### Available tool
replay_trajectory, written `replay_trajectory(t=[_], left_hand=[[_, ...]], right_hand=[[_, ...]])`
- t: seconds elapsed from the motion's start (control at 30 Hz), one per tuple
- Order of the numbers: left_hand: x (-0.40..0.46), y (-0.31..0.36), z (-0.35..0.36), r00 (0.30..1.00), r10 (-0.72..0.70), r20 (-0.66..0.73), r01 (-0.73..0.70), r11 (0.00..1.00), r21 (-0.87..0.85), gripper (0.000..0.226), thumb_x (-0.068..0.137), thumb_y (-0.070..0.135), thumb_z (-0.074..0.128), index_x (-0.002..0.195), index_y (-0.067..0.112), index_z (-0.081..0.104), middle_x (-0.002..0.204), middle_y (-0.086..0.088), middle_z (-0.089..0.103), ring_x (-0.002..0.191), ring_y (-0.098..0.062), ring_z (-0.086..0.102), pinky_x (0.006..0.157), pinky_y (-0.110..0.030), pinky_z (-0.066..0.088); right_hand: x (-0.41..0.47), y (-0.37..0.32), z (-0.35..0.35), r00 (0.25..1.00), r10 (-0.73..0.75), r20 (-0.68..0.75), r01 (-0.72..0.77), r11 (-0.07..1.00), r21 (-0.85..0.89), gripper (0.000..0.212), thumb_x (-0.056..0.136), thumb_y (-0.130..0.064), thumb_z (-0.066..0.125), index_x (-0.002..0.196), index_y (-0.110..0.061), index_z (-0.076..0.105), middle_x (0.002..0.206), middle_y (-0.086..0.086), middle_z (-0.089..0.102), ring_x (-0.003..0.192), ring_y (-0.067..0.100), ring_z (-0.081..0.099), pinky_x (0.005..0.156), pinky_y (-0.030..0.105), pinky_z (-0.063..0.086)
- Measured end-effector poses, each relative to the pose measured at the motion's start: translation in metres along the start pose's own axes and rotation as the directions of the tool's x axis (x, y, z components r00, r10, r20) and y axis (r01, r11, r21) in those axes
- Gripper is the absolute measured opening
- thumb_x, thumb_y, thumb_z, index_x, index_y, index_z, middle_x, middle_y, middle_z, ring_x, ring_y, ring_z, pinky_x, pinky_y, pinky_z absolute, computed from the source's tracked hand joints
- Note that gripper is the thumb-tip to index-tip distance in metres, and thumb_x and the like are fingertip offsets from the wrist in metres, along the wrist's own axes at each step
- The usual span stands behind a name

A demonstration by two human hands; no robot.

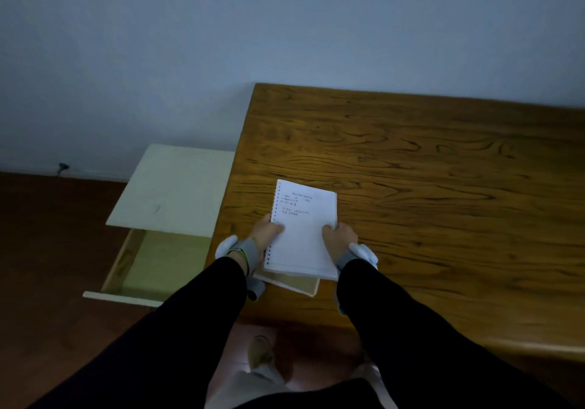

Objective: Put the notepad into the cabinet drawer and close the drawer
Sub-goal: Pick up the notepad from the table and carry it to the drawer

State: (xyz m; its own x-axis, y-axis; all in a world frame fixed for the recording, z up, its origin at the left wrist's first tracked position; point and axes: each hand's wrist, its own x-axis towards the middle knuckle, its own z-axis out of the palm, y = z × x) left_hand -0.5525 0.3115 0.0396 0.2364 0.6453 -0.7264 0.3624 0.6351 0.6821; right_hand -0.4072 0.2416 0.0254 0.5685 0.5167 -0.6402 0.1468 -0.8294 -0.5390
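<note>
Both hands gripped the notepad (302,234) near the centre of the frame, slightly below the middle. The left hand (267,230) closed on its spiral-bound left edge, thumb on top of the page, and the right hand (338,237) closed on the right edge in the same way. The notepad lay open to a white page with a few lines of handwriting near its top, too small to read. Its lower part overlapped a tan cover or board (297,283) at the near edge of the wooden surface (427,171); whether the pad was lifted off the wood I could not tell. Left of the surface stood a pale cabinet (177,187), and below its top the drawer (126,266) stood pulled out, open, toward the lower left of the frame. Black sleeves (190,329) covered both forearms, with grey bands (248,248) at the wrists.
</note>
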Motion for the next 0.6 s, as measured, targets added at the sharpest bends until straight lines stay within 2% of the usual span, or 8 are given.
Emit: replay_trajectory(t=[0.13,0.2,0.37,0.47,0.53,0.6], left_hand=[[0.01,-0.006,-0.016,0.998,0.01,0.057,-0.016,0.994,0.108,0.04,0.091,0.003,0.047,0.129,0.013,0.055,0.127,-0.015,0.062,0.112,-0.033,0.061,0.098,-0.045,0.049],[0.013,-0.008,-0.019,0.998,0.019,0.062,-0.028,0.987,0.159,0.039,0.09,0.005,0.047,0.127,0.013,0.056,0.125,-0.014,0.063,0.111,-0.032,0.061,0.098,-0.045,0.049],[0.016,-0.012,-0.017,0.998,0.066,0.017,-0.068,0.966,0.251,0.042,0.086,0.005,0.047,0.127,0.012,0.055,0.125,-0.013,0.063,0.11,-0.03,0.061,0.096,-0.04,0.05],[0.016,-0.015,-0.013,0.994,0.104,-0.018,-0.095,0.955,0.281,0.042,0.086,0.002,0.045,0.126,0.009,0.055,0.125,-0.013,0.062,0.111,-0.031,0.059,0.088,-0.034,0.048],[0.015,-0.015,-0.009,0.992,0.117,-0.055,-0.095,0.949,0.299,0.039,0.088,0.001,0.045,0.125,0.008,0.055,0.123,-0.013,0.063,0.112,-0.03,0.059,0.081,-0.03,0.044],[0.016,-0.016,-0.007,0.987,0.135,-0.082,-0.101,0.939,0.328,0.037,0.087,0.002,0.047,0.123,0.007,0.056,0.123,-0.013,0.063,0.112,-0.03,0.06,0.081,-0.03,0.045]], right_hand=[[-0.014,0.003,0.021,0.995,0.072,-0.064,-0.069,0.996,0.06,0.049,0.092,-0.037,0.044,0.13,-0.007,0.052,0.128,0.015,0.06,0.099,0.034,0.06,0.076,0.032,0.04],[-0.019,0.004,0.027,0.987,0.115,-0.113,-0.105,0.991,0.088,0.048,0.091,-0.037,0.045,0.128,-0.008,0.05,0.127,0.015,0.06,0.103,0.034,0.06,0.077,0.034,0.041],[-0.026,0.007,0.03,0.98,0.141,-0.142,-0.127,0.987,0.102,0.046,0.09,-0.034,0.048,0.127,-0.006,0.047,0.126,0.016,0.06,0.106,0.035,0.061,0.075,0.035,0.043],[-0.026,0.01,0.032,0.977,0.154,-0.148,-0.139,0.984,0.108,0.048,0.089,-0.034,0.048,0.128,-0.006,0.049,0.127,0.016,0.06,0.105,0.034,0.061,0.075,0.033,0.042],[-0.027,0.01,0.032,0.976,0.156,-0.151,-0.143,0.985,0.091,0.047,0.089,-0.034,0.048,0.127,-0.006,0.049,0.125,0.015,0.061,0.096,0.032,0.06,0.073,0.033,0.042],[-0.027,0.01,0.033,0.978,0.144,-0.153,-0.137,0.989,0.058,0.047,0.089,-0.033,0.048,0.127,-0.006,0.049,0.122,0.015,0.061,0.087,0.029,0.057,0.071,0.033,0.043]])
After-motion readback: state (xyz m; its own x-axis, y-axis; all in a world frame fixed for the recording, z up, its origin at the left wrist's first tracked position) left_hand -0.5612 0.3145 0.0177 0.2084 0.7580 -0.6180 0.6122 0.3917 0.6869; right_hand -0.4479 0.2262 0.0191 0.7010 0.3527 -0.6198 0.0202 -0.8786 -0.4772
